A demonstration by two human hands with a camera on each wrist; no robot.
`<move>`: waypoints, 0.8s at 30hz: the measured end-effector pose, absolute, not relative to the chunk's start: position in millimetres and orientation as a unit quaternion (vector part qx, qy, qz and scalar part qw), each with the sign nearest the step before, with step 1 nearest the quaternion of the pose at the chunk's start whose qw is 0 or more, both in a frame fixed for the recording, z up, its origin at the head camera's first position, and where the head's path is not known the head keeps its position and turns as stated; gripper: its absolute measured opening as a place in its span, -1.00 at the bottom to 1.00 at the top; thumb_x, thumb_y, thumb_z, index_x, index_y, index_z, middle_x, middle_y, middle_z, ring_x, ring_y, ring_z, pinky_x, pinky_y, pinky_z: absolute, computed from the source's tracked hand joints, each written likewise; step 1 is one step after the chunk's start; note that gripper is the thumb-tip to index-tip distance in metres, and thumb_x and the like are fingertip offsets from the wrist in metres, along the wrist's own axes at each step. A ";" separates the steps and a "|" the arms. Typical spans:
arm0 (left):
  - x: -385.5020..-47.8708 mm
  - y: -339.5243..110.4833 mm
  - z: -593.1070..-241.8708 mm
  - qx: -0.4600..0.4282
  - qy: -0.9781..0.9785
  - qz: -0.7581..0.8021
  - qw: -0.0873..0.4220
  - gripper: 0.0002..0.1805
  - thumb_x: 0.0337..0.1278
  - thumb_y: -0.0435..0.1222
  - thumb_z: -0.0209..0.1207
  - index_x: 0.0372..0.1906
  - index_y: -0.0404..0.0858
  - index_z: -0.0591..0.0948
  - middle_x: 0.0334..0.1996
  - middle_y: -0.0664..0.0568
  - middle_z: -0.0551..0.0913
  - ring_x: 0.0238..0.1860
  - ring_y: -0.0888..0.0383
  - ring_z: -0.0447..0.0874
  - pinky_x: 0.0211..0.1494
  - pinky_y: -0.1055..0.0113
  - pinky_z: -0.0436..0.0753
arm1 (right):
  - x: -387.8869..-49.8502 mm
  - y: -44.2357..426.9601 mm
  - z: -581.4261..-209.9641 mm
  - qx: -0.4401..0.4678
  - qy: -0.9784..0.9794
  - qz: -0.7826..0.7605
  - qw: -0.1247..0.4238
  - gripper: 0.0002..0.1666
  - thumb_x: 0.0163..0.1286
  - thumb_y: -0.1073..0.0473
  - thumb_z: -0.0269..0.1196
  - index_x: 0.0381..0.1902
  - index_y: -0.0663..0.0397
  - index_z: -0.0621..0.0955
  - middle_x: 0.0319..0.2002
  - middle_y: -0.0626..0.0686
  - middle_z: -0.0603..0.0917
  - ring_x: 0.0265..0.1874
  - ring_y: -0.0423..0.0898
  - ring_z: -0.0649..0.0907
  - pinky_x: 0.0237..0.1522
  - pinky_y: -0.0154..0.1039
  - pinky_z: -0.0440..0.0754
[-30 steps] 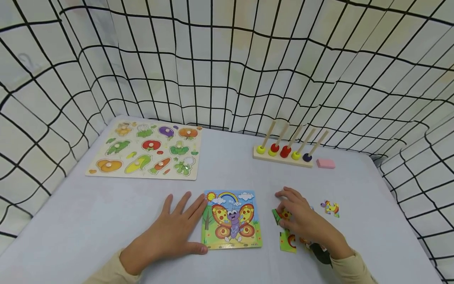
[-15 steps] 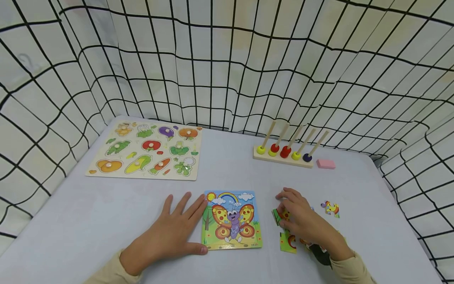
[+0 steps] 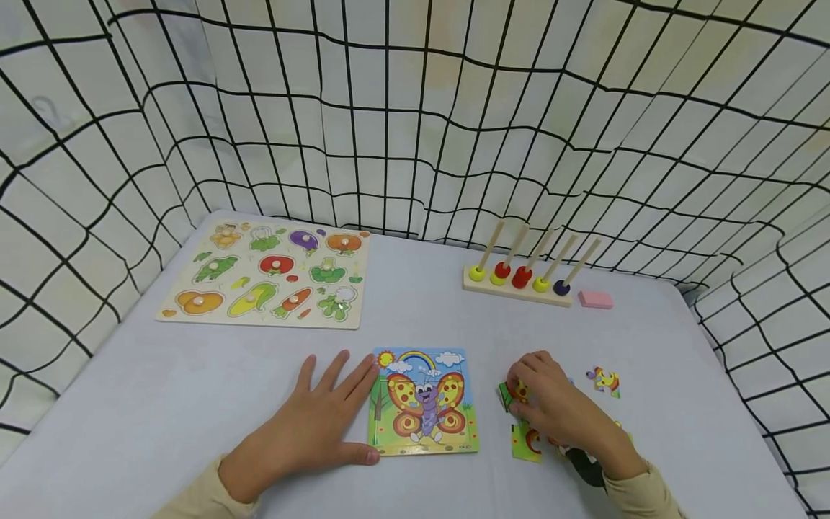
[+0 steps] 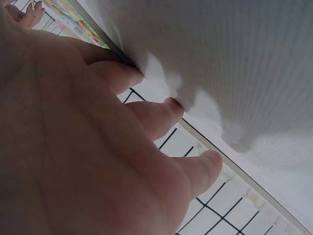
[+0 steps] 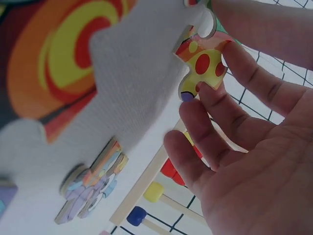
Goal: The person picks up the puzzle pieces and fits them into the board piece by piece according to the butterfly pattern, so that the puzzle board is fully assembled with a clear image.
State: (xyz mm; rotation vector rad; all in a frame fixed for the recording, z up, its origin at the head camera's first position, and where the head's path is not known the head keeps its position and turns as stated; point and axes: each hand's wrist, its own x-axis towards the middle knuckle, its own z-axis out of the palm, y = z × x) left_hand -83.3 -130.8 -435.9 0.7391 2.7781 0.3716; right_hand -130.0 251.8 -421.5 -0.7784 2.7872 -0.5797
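In the head view, my left hand [image 3: 310,425] lies flat with its fingers spread. Its index finger and thumb meet the left edge of a square butterfly picture puzzle board [image 3: 424,440]. To the right, my right hand [image 3: 556,404] has its fingers drawn in on a yellow, red-spotted jigsaw piece [image 5: 206,66]. The right wrist view has fingertips against this piece and the thumb on its far side, by a green bit. Below that hand lies a green jigsaw piece with a red curve [image 3: 525,441]. More pieces are partly hidden under the wrist.
A loose jigsaw piece [image 3: 605,380] lies right of the right hand. At the back left is a vegetable peg puzzle [image 3: 259,277]. A wooden bead stand [image 3: 516,288] with upright pegs and a pink block [image 3: 595,299] are at the back right. Black netting [image 3: 415,108] surrounds the table.
My right hand's outstretched fingers have drawn in toward the thumb, over the spotted jigsaw piece. The left hand and the butterfly board have stayed in place.
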 end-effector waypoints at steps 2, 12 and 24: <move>-83.6 -130.9 -434.8 0.250 0.951 0.129 0.125 0.35 0.03 0.45 0.38 0.72 -0.29 0.16 0.72 -0.11 0.08 0.67 -0.38 -0.08 0.48 -0.60 -0.16 | -129.8 251.2 -420.6 -0.258 0.941 -0.195 0.102 -0.71 0.37 0.22 0.53 -0.12 -0.09 0.61 -0.03 -0.14 0.54 0.08 -0.03 0.47 0.12 0.05 0.60; -83.4 -130.9 -433.7 0.252 0.950 0.134 0.126 0.34 0.04 0.44 0.38 0.71 -0.29 0.16 0.72 -0.11 0.09 0.67 -0.39 -0.08 0.48 -0.61 -0.15 | -126.7 253.0 -418.5 -0.262 0.931 -0.227 0.109 -0.84 0.50 0.31 0.39 -0.07 -0.06 0.73 -0.04 -0.17 0.57 -0.15 -0.18 0.56 -0.11 -0.25 0.68; -82.9 -130.9 -433.9 0.250 0.950 0.138 0.124 0.34 0.04 0.43 0.40 0.71 -0.29 0.17 0.72 -0.12 0.10 0.67 -0.39 -0.07 0.48 -0.61 -0.16 | -126.0 249.8 -411.9 -0.239 0.932 -0.256 0.096 -0.55 0.45 0.52 0.32 0.23 0.14 0.64 -0.14 -0.10 0.66 -0.17 -0.13 0.60 -0.05 -0.22 0.74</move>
